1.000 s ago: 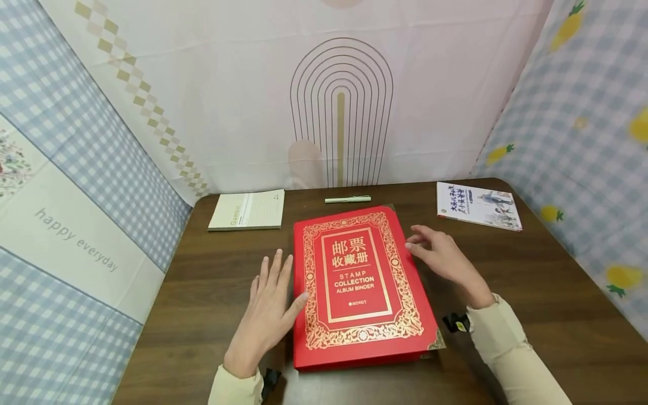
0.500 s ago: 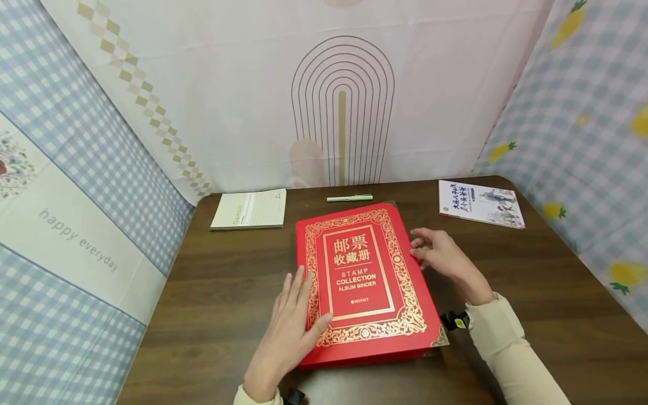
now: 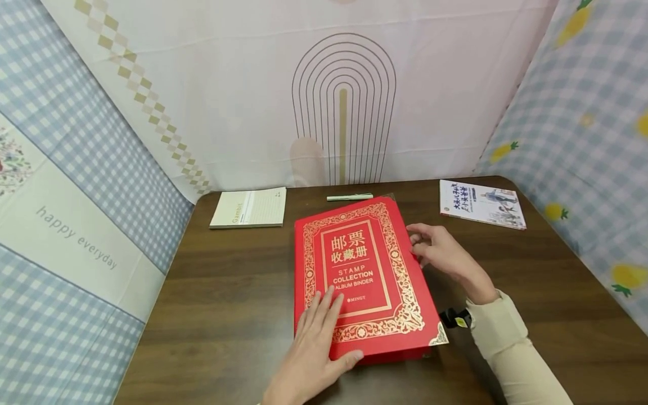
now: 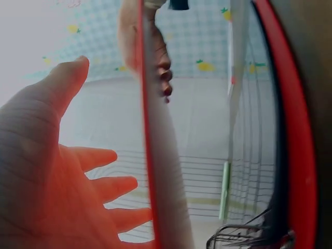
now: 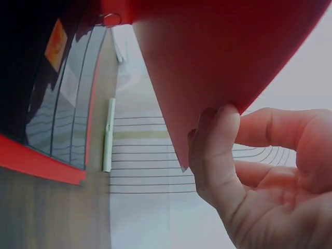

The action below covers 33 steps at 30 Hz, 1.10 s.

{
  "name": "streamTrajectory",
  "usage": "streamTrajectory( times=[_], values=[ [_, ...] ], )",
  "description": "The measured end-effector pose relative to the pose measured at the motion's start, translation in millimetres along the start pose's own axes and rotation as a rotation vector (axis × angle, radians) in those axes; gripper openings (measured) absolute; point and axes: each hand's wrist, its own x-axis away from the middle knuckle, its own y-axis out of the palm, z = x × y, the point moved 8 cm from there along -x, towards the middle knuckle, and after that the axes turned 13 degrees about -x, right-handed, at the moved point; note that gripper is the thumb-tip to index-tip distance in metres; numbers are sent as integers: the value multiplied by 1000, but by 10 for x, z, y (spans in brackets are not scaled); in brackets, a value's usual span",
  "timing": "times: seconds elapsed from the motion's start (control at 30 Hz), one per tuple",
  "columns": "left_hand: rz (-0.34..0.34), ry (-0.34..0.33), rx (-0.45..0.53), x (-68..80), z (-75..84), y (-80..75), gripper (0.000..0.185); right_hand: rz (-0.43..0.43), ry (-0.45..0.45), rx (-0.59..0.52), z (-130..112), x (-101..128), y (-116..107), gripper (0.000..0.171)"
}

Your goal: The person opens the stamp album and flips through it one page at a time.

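Note:
A red stamp album (image 3: 364, 242) with gold lettering lies on the table, its front cover raised along the right side. My right hand (image 3: 442, 256) pinches the cover's right edge; in the right wrist view the fingers (image 5: 215, 150) curl beneath the cover (image 5: 202, 57). My left hand (image 3: 314, 351) is over the lower left of the cover with fingers extended; whether it presses is unclear. Under the cover, the right wrist view shows dark pages with clear pockets and a small orange piece (image 5: 56, 44). Metal rings (image 4: 236, 236) show near the spine in the left wrist view.
Behind the album lies a pale green pen (image 3: 349, 197). A cream notebook (image 3: 249, 208) sits at the back left, a thin picture book (image 3: 483, 203) at the back right. Cloth walls (image 3: 243, 101) enclose the wooden table (image 3: 217, 292).
My left hand has moved right and nearer to me, from beside the album onto its cover. My right hand has taken hold of the cover's edge, and that side has risen slightly.

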Motion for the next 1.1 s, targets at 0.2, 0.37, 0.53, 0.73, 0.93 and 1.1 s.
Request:
streamTrajectory(
  times=[0.2, 0.37, 0.53, 0.73, 0.93, 1.1],
  values=[
    [-14, 12, 3, 32, -3, 82, 101, -7, -11, -14, -85, -7, 54, 53],
    [10, 26, -30, 53, -10, 90, 103, 5, -22, -28, -164, -7, 78, 53],
    [39, 42, -16, 64, -14, 132, 97, 21, -42, -28, -252, 4, 90, 54],
    [78, 15, 30, 53, -28, 140, 91, 35, -61, -38, -363, 10, 114, 51],
    [163, 67, -16, 106, -16, 123, 84, 30, -88, -59, -475, 19, 165, 47],
    [315, 136, -71, 184, 12, 67, 77, 34, -126, -76, -543, 14, 195, 44]
  ],
)
